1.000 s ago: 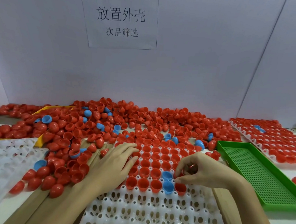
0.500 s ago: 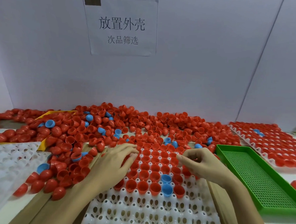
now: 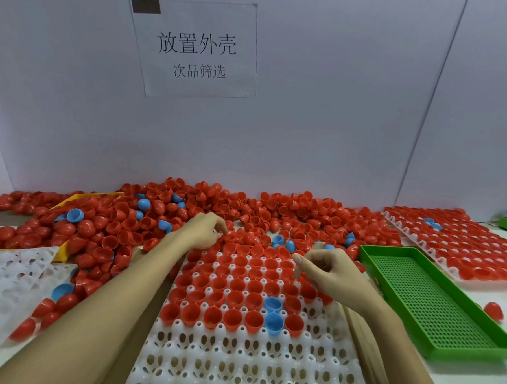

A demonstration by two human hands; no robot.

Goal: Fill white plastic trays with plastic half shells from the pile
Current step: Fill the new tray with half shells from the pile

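A white plastic tray (image 3: 237,367) lies in front of me. Its far rows hold red half shells (image 3: 235,285) and two blue ones (image 3: 273,323); the near rows are bare. Behind it a big pile of red and blue half shells (image 3: 274,210) runs along the wall. My left hand (image 3: 204,230) reaches into the pile at the tray's far edge, fingertips pinching a red half shell. Over the tray's right side hovers my right hand (image 3: 327,269), its fingers loosely curled with nothing visible in them.
A green perforated tray (image 3: 369,250) lies right of the white tray, with a filled white tray (image 3: 476,284) beyond it. A loose red shell (image 3: 494,311) lies between them. At the left are an empty white tray (image 3: 3,284) and a yellow tray (image 3: 84,196) partly buried in shells.
My left hand moved from the tray's left side forward into the pile. My right hand lifted off the front filled row and drew back toward the pile.
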